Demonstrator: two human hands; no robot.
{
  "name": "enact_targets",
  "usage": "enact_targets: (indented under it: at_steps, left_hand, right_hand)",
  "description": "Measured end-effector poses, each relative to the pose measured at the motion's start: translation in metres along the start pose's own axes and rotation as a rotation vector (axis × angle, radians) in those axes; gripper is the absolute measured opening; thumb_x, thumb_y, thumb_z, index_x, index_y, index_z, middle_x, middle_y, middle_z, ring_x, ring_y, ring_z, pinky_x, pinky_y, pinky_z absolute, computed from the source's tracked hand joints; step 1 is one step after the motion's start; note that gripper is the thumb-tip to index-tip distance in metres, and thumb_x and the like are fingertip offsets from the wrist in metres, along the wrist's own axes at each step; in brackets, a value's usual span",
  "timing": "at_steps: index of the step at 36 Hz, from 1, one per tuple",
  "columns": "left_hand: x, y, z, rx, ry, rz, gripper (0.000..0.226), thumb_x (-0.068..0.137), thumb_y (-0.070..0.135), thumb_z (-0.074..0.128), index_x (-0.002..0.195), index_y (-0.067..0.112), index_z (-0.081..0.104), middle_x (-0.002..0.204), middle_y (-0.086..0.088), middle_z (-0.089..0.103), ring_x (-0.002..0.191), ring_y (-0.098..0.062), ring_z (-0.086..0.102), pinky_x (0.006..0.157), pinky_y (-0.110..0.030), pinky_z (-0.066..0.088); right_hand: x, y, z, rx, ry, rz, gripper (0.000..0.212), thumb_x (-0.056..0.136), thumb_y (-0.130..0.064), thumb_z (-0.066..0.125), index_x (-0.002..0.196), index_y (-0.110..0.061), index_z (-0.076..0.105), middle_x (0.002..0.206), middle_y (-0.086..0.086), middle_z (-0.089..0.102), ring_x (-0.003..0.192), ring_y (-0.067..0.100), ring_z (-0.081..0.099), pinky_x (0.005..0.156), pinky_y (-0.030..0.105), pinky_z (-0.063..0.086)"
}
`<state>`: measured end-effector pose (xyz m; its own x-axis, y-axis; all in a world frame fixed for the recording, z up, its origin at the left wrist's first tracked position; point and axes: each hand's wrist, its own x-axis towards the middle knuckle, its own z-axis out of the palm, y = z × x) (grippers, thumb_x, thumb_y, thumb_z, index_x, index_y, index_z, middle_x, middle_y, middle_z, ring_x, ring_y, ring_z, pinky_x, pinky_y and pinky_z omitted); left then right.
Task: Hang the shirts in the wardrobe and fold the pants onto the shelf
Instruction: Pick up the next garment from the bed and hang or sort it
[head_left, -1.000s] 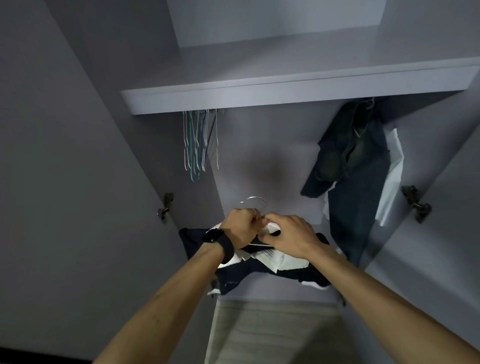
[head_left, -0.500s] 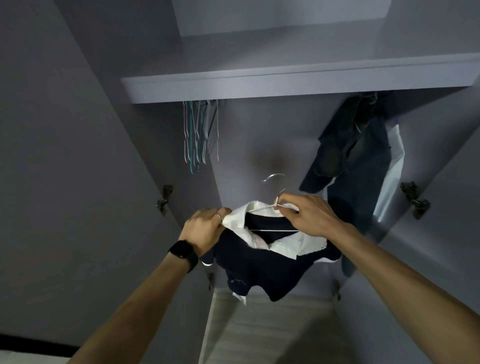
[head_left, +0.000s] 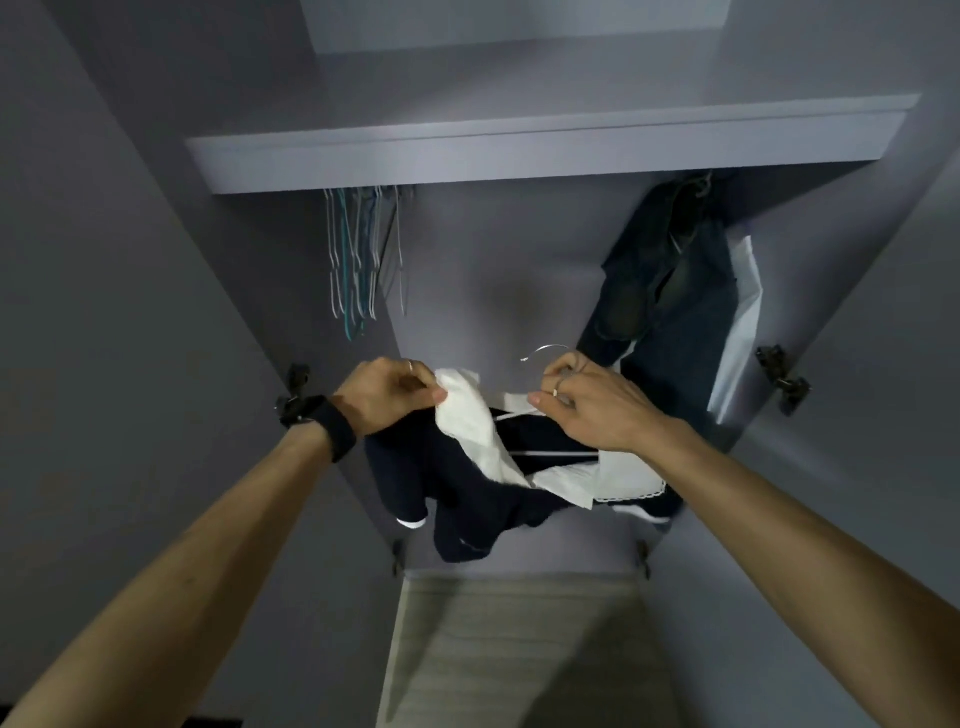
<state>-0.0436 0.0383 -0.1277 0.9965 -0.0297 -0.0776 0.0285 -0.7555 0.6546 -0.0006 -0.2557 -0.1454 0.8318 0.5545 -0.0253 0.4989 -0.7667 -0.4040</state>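
A dark navy shirt with a white collar hangs between my hands in front of the open wardrobe. My left hand pinches the left side of the collar. My right hand grips the neck of a wire hanger that sits inside the shirt; its hook sticks up above my fingers and its bar shows through the neck opening. A white-cuffed sleeve droops at the lower left.
A grey shelf spans the wardrobe above. Several bare hangers hang at the left under it. A dark garment with a white piece behind it hangs at the right. Door hinges flank the opening.
My hands have spread apart, stretching the collar open, and the shirt with its hanger has risen slightly. The camera view has shifted a little.
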Motion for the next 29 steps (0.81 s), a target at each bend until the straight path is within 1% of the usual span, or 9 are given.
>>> enact_targets:
  at_steps: [5, 9, 13, 15, 17, 20, 25, 27, 29]
  left_hand:
    - [-0.001, 0.020, 0.025, -0.191, -0.114, -0.002, 0.023, 0.093, 0.004, 0.064, 0.108, 0.019, 0.071, 0.108, -0.002, 0.074, 0.108, -0.019, 0.067, 0.104, -0.034, 0.047]
    - [-0.006, 0.034, 0.032, -0.408, -0.191, -0.048, 0.040, 0.082, -0.014, 0.053, 0.111, 0.010, 0.066, 0.105, -0.009, 0.067, 0.093, -0.018, 0.064, 0.078, -0.019, 0.051]
    - [-0.001, 0.047, 0.024, -0.651, -0.060, -0.067, 0.045, 0.068, 0.016, 0.054, 0.111, 0.016, 0.067, 0.121, 0.004, 0.067, 0.113, -0.012, 0.061, 0.086, -0.021, 0.046]
    - [0.004, 0.052, 0.024, -0.475, -0.059, -0.023, 0.045, 0.079, 0.041, 0.062, 0.119, 0.024, 0.066, 0.126, 0.009, 0.065, 0.121, -0.009, 0.057, 0.098, -0.022, 0.042]
    - [0.007, 0.052, 0.029, -0.047, -0.127, 0.062, 0.049, 0.089, 0.057, 0.064, 0.129, 0.029, 0.062, 0.128, 0.011, 0.063, 0.121, -0.009, 0.055, 0.101, -0.024, 0.040]
    - [0.008, 0.046, 0.040, 0.380, -0.109, 0.240, 0.036, 0.096, 0.056, 0.055, 0.119, 0.031, 0.068, 0.108, 0.003, 0.071, 0.105, -0.020, 0.064, 0.082, -0.029, 0.045]
    - [-0.002, 0.032, 0.057, 0.799, 0.299, 0.678, 0.034, 0.087, 0.040, 0.076, 0.111, 0.017, 0.073, 0.087, -0.001, 0.072, 0.068, -0.029, 0.069, 0.061, -0.032, 0.053]
    - [0.000, 0.031, 0.058, 0.789, 0.322, 0.718, 0.036, 0.083, 0.032, 0.081, 0.113, 0.013, 0.073, 0.096, -0.003, 0.072, 0.079, -0.028, 0.070, 0.075, -0.035, 0.056]
    - [0.002, 0.043, 0.059, 0.709, 0.222, 0.615, 0.042, 0.089, 0.035, 0.072, 0.127, 0.018, 0.066, 0.124, -0.001, 0.064, 0.112, -0.025, 0.060, 0.098, -0.038, 0.042]
  right_hand:
    - [0.012, -0.018, 0.004, 0.029, 0.145, -0.019, 0.035, 0.101, -0.054, 0.048, 0.074, -0.035, 0.059, 0.122, -0.015, 0.051, 0.115, 0.014, 0.039, 0.096, 0.035, 0.033]
    - [0.013, -0.018, 0.006, 0.070, 0.201, 0.030, 0.035, 0.102, -0.053, 0.047, 0.079, -0.031, 0.063, 0.117, -0.008, 0.057, 0.115, 0.017, 0.043, 0.099, 0.039, 0.037]
    - [0.011, -0.012, 0.007, 0.082, 0.197, 0.017, 0.040, 0.101, -0.053, 0.049, 0.084, -0.023, 0.070, 0.113, -0.008, 0.060, 0.115, 0.019, 0.046, 0.100, 0.042, 0.039]
    - [0.010, -0.013, 0.006, 0.113, 0.229, -0.006, 0.037, 0.102, -0.049, 0.050, 0.075, -0.028, 0.064, 0.107, -0.007, 0.063, 0.111, 0.022, 0.051, 0.100, 0.044, 0.042]
    - [0.009, -0.016, 0.003, 0.139, 0.261, -0.026, 0.040, 0.103, -0.046, 0.051, 0.064, -0.037, 0.045, 0.096, -0.010, 0.060, 0.107, 0.024, 0.055, 0.100, 0.044, 0.041]
    - [0.007, -0.018, -0.002, 0.178, 0.297, -0.042, 0.047, 0.103, -0.039, 0.054, 0.061, -0.040, 0.034, 0.078, -0.019, 0.047, 0.100, 0.023, 0.056, 0.100, 0.043, 0.041]
    - [0.002, -0.012, 0.001, 0.291, 0.340, 0.016, 0.034, 0.103, -0.035, 0.056, 0.083, -0.013, 0.072, 0.092, -0.007, 0.055, 0.103, 0.025, 0.056, 0.098, 0.037, 0.044]
    - [0.000, -0.013, 0.003, 0.288, 0.342, 0.024, 0.036, 0.103, -0.036, 0.055, 0.090, -0.009, 0.075, 0.096, -0.003, 0.058, 0.105, 0.023, 0.056, 0.098, 0.034, 0.043]
    - [0.000, -0.016, 0.003, 0.289, 0.342, 0.013, 0.036, 0.103, -0.036, 0.055, 0.090, -0.008, 0.075, 0.096, -0.002, 0.060, 0.105, 0.022, 0.056, 0.098, 0.034, 0.044]
